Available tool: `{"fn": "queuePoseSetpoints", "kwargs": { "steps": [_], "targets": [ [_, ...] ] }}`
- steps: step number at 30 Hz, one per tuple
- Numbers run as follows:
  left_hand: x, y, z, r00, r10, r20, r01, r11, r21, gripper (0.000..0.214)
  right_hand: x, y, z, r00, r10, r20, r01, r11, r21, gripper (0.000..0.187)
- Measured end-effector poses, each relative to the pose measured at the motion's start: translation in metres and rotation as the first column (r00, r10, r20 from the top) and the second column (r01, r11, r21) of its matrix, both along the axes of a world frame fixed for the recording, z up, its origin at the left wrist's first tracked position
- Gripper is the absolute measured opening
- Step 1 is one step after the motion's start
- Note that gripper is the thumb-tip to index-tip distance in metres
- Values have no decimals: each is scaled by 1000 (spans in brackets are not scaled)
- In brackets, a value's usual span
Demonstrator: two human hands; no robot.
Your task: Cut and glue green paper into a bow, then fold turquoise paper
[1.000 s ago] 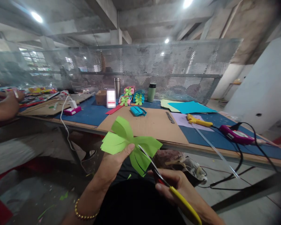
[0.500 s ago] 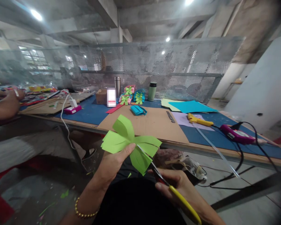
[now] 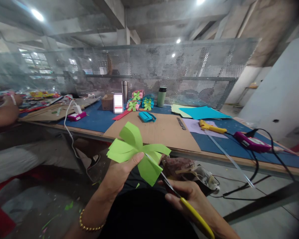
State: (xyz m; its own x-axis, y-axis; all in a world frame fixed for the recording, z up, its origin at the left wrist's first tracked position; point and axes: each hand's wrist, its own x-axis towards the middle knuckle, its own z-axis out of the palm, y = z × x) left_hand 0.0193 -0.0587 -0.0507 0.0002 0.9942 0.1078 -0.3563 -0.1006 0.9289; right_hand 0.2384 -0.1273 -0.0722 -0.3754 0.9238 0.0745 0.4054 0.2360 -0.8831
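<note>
Paper [image 3: 137, 146], bright green and slit into broad petals, hung over the person's lap, just in front of the near edge of the table [image 3: 92, 122]. The left hand [image 3: 118, 174] pinched it near the centre, thumb pressed on top and the other fingers mostly hidden underneath. The right hand [image 3: 189, 196] was closed around the scissors [image 3: 186, 204]; how far their handles stood apart could not be told. One blade lay along a lower right petal, its tip reaching in almost to the left thumb.

That closeness looked like the main hazard. A small push forward, or a slip of the pinch, could nick the thumb. A cut carried too far inward could meet the other slits and leave a petal torn or loose, since the middle seemed to be all that joined them. The petals stuck out in the air with nothing under them, so the paper could bend away from the blades and give a crooked or uneven strip. On the left side edges showed doubled; if those were separate layers, a loose grip could let them slide out of line.

The table posed less danger: the blue folded piece [image 3: 147, 117] and the dark knife-like tool [image 3: 181, 123] lay on the cardboard [image 3: 161, 132], well apart from both hands.
</note>
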Motion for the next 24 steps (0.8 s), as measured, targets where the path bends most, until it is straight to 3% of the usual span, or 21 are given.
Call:
{"fn": "queuePoseSetpoints", "kwargs": {
  "steps": [5,15,22,24],
  "targets": [
    [1,1,-1,998,-39,49,34,994,99,58,0,-2,3,1000,6,8,-6,1000,5,39],
    [2,5,0,994,-68,81,58,991,122,51,-2,-2,0,997,-64,-45,63,998,-26,42],
    [2,17,2,988,132,85,-144,978,153,55,10,-1,-15,968,-251,-14,251,968,-22,50],
    [2,21,3,981,176,87,-187,971,148,54,11,-3,-14,967,-254,-27,254,967,4,49]
  ]
}}
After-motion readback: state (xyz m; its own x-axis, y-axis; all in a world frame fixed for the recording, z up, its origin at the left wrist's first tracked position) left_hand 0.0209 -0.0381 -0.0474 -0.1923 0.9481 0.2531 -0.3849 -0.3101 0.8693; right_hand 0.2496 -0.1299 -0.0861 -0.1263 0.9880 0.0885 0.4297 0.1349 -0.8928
